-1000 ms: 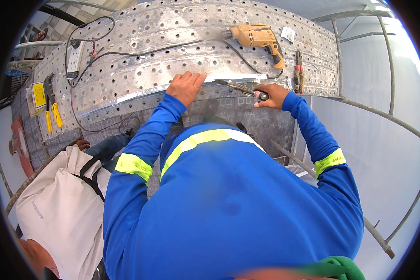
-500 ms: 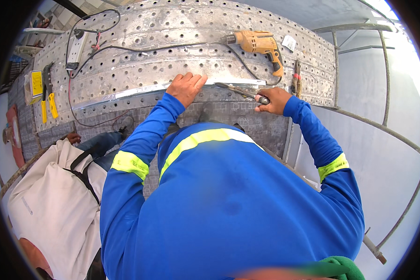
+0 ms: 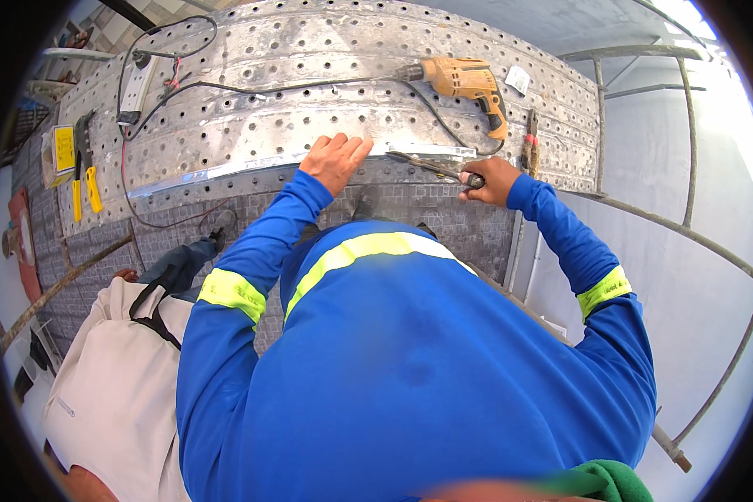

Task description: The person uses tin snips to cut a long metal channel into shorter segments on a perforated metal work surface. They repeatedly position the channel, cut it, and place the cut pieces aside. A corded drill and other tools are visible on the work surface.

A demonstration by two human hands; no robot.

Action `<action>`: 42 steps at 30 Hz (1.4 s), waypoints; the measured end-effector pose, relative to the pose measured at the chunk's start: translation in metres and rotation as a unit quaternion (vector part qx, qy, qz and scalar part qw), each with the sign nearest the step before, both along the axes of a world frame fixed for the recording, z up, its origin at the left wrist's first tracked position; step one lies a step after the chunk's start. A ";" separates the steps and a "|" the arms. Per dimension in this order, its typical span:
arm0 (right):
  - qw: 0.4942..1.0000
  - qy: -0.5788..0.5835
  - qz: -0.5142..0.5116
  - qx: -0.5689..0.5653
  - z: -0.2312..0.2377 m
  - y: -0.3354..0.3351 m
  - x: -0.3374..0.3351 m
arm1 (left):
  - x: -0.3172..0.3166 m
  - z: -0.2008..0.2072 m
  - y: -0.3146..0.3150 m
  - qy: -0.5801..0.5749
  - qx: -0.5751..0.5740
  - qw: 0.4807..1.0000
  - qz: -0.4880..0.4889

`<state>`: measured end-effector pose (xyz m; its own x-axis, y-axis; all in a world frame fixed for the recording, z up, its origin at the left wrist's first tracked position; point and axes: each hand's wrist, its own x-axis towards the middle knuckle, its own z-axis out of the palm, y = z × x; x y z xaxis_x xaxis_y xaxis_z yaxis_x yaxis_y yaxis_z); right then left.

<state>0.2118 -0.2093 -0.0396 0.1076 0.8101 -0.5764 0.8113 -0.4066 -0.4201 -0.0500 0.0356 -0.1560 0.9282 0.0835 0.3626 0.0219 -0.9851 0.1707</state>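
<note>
A long, thin, shiny metal strip (image 3: 213,173) lies along the near edge of the perforated metal platform (image 3: 309,109). My left hand (image 3: 335,161) is on this strip, its fingers bent over it and the thumb out of sight. In my right hand (image 3: 492,181) are metal snips (image 3: 427,163), gripped by the handles. Their tapered blades point left and lie against the strip, to the right of my left hand. Whether the blade tips have metal between them is too small to tell.
A yellow corded drill (image 3: 462,78) lies beyond my right hand, beside red-handled pliers (image 3: 531,144). Its black cable runs left to a power strip (image 3: 137,88). Yellow-handled tools (image 3: 85,186) lie far left. A person in a pale shirt (image 3: 121,393) is at lower left. Scaffold rails (image 3: 690,142) stand right.
The snips' handles look closer together in my right hand. My left hand stays in place on the strip. The person at lower left has shifted down and right.
</note>
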 end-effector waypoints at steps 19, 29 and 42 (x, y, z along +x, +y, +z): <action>0.996 -0.017 0.059 -0.057 0.021 0.028 0.016 | -0.001 0.003 -0.003 -0.023 0.007 1.000 -0.002; 0.987 0.024 0.004 -0.156 0.037 0.044 0.014 | -0.001 0.004 -0.003 -0.023 0.017 1.000 0.000; 0.976 0.061 -0.015 -0.209 0.028 0.044 0.021 | -0.001 0.005 -0.002 -0.016 0.024 1.000 0.002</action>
